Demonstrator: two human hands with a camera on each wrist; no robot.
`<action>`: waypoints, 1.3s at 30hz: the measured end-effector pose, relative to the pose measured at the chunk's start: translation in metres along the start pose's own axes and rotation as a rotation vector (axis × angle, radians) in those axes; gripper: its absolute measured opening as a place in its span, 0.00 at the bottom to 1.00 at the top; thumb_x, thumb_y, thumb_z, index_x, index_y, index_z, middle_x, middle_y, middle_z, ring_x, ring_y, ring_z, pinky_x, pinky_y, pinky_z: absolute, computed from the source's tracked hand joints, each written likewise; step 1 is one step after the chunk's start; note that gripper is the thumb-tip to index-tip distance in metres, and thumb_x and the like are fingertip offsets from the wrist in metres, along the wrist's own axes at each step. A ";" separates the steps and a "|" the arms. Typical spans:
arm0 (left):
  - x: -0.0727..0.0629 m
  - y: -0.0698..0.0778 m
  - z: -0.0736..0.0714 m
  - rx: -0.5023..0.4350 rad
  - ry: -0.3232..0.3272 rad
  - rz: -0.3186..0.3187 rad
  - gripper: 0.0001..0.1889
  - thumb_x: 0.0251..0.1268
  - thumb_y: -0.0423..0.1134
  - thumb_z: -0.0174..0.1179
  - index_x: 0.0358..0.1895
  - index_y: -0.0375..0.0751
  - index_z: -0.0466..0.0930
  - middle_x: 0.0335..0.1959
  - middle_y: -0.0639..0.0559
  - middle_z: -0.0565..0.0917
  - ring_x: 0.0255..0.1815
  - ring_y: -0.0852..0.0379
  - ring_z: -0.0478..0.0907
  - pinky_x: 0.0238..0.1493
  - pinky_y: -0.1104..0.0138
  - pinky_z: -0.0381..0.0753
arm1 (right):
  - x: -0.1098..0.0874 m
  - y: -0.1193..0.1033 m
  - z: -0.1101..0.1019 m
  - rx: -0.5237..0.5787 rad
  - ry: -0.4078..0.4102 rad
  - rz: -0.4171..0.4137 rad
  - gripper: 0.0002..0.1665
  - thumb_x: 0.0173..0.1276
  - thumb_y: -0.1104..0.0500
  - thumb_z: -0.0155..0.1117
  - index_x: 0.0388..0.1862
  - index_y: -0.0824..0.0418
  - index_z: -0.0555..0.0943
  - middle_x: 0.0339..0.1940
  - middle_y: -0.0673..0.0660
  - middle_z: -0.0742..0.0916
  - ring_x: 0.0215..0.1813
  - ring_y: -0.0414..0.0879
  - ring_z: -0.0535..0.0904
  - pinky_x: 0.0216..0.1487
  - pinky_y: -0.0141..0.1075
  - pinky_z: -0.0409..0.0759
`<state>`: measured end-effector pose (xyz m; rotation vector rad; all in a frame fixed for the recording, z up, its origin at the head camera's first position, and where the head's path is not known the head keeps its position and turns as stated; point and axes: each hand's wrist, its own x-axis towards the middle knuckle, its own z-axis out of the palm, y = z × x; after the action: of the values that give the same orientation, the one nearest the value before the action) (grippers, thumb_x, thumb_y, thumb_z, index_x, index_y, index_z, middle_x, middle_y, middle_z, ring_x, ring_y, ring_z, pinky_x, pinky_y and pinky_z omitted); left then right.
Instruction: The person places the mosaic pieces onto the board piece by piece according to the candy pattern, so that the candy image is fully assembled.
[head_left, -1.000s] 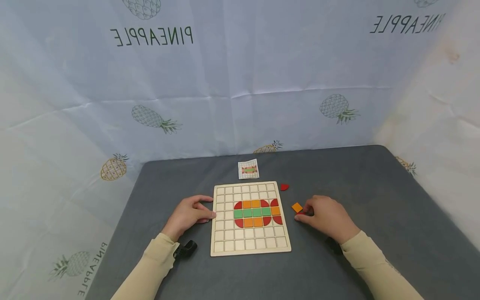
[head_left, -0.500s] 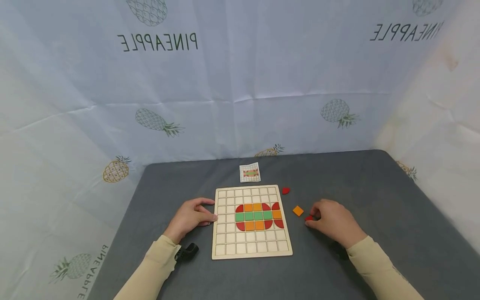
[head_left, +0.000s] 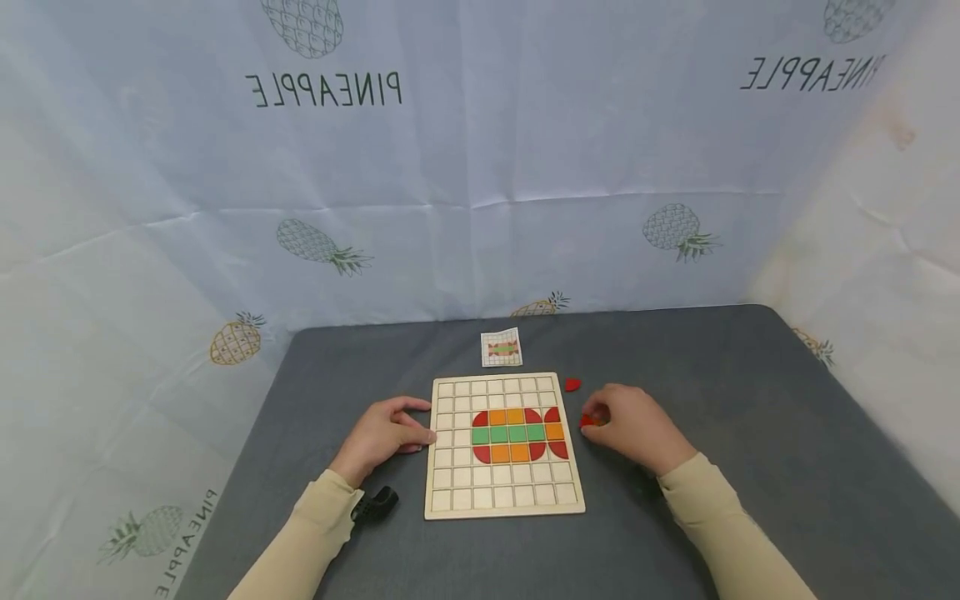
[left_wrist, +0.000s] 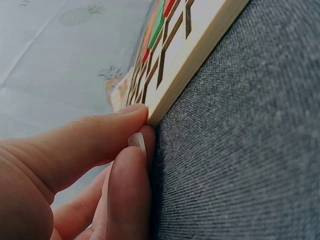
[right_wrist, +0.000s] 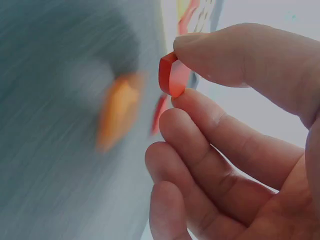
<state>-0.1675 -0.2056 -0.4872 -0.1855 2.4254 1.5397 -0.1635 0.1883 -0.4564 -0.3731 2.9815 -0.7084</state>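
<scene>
My right hand (head_left: 636,425) pinches a red quarter-circle tile (right_wrist: 172,75) between thumb and index finger, right of the board and over an orange square tile (right_wrist: 120,111). The other fingers are bent below it in the right wrist view. The wooden grid board (head_left: 504,487) lies flat, with red, orange and green tiles forming a candy-like shape in its cells. My left hand (head_left: 381,435) rests at the board's left side, its thumb touching the edge. In the left wrist view its fingertips sit against the board's side, not curled round it.
A small pattern card (head_left: 502,347) lies behind the board. Another red tile (head_left: 573,385) lies off the board's upper right corner. The dark grey tabletop (head_left: 720,375) ends at a pineapple-print curtain (head_left: 480,150).
My right hand first draws away to the right with the red tile, then comes back left above the orange tile, now mostly hidden in the head view. The left hand stays at the board.
</scene>
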 end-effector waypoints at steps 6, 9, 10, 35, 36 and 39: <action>-0.001 -0.004 -0.002 -0.017 -0.011 0.023 0.30 0.56 0.40 0.84 0.65 0.48 0.86 0.35 0.50 0.92 0.36 0.55 0.89 0.44 0.62 0.93 | 0.038 -0.048 0.022 0.064 -0.064 -0.079 0.09 0.65 0.58 0.82 0.42 0.55 0.91 0.36 0.48 0.88 0.37 0.40 0.80 0.43 0.38 0.86; -0.002 -0.004 -0.001 -0.021 -0.023 0.039 0.30 0.57 0.39 0.83 0.65 0.48 0.86 0.36 0.50 0.92 0.36 0.55 0.89 0.45 0.62 0.93 | 0.050 -0.069 0.034 0.097 -0.085 -0.127 0.08 0.65 0.59 0.82 0.42 0.53 0.91 0.37 0.46 0.89 0.38 0.39 0.81 0.46 0.38 0.86; -0.001 -0.005 -0.001 -0.021 -0.028 0.042 0.30 0.57 0.39 0.83 0.65 0.47 0.86 0.36 0.50 0.92 0.36 0.55 0.90 0.45 0.62 0.93 | 0.054 -0.076 0.038 0.106 -0.092 -0.142 0.08 0.65 0.59 0.82 0.41 0.53 0.91 0.37 0.46 0.89 0.38 0.39 0.81 0.47 0.38 0.86; 0.000 -0.005 -0.002 -0.037 -0.047 0.068 0.30 0.59 0.38 0.82 0.66 0.46 0.85 0.34 0.49 0.92 0.35 0.54 0.90 0.43 0.62 0.93 | 0.083 -0.130 0.074 0.045 -0.135 -0.295 0.06 0.66 0.56 0.81 0.41 0.53 0.93 0.37 0.49 0.89 0.36 0.40 0.79 0.41 0.38 0.83; 0.000 -0.005 -0.002 -0.040 -0.043 0.068 0.30 0.58 0.38 0.82 0.65 0.45 0.86 0.34 0.48 0.92 0.35 0.54 0.90 0.42 0.62 0.93 | 0.084 -0.131 0.074 0.041 -0.133 -0.292 0.06 0.66 0.56 0.81 0.40 0.53 0.93 0.36 0.48 0.89 0.36 0.40 0.79 0.41 0.39 0.83; 0.000 -0.005 -0.003 -0.041 -0.035 0.066 0.30 0.58 0.38 0.82 0.65 0.45 0.86 0.34 0.48 0.92 0.34 0.55 0.90 0.42 0.62 0.93 | 0.084 -0.132 0.074 0.041 -0.138 -0.285 0.04 0.66 0.57 0.81 0.38 0.53 0.92 0.33 0.47 0.87 0.33 0.41 0.78 0.37 0.38 0.82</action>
<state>-0.1664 -0.2107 -0.4900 -0.0862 2.3967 1.6078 -0.2081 0.0212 -0.4634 -0.8194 2.8087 -0.7299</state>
